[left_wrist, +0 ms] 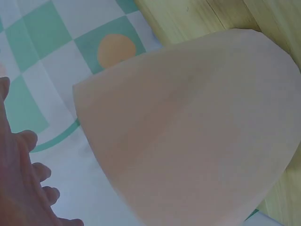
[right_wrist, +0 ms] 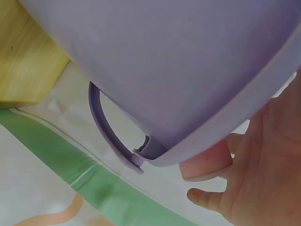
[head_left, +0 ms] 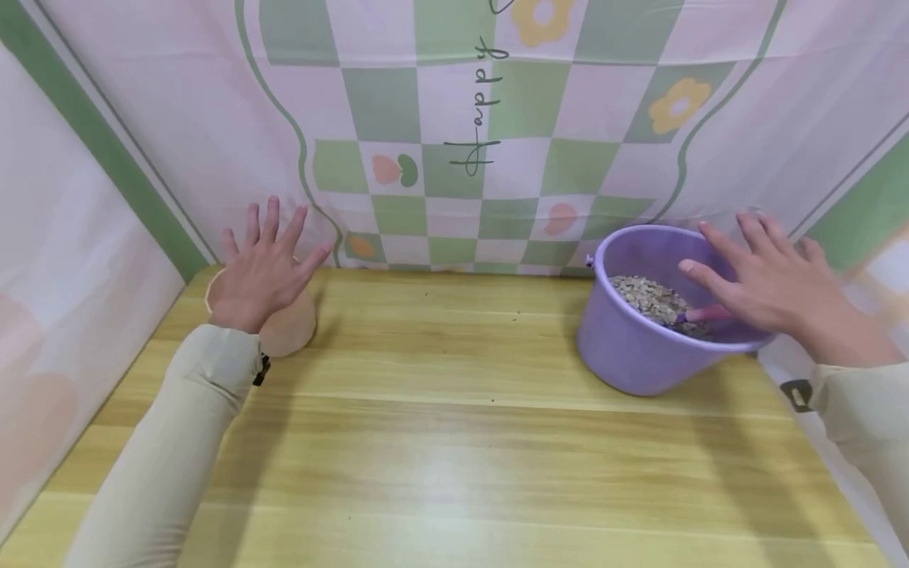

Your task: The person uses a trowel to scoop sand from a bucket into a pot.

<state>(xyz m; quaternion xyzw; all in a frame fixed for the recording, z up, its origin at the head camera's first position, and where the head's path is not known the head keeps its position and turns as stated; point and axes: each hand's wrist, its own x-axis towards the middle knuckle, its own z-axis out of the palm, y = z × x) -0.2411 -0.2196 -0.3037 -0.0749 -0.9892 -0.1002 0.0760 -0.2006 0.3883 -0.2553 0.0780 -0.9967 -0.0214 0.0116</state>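
Observation:
My left hand (head_left: 259, 280) is spread with straight fingers over a peach-coloured, round-sided pot (head_left: 291, 327) at the table's back left. In the left wrist view the fingers (left_wrist: 40, 172) stand apart from the pot's rim. My right hand (head_left: 781, 288), fingers also spread, hovers over the right rim of a purple bucket (head_left: 639, 359). Loose grey-brown flaky material (head_left: 648, 298) lies inside the bucket. A tool with a pink handle (head_left: 712, 313) and a purple part leans in it; its working end is hidden. The handle's end pokes past the rim close to my right palm.
The bucket's carrying handle (right_wrist: 106, 125) hangs down on its outer right side. A wooden table (head_left: 426, 457) has a few dark specks on it. A checked green-and-white cloth (head_left: 454, 102) hangs along the back edge, with pale cloth at both sides.

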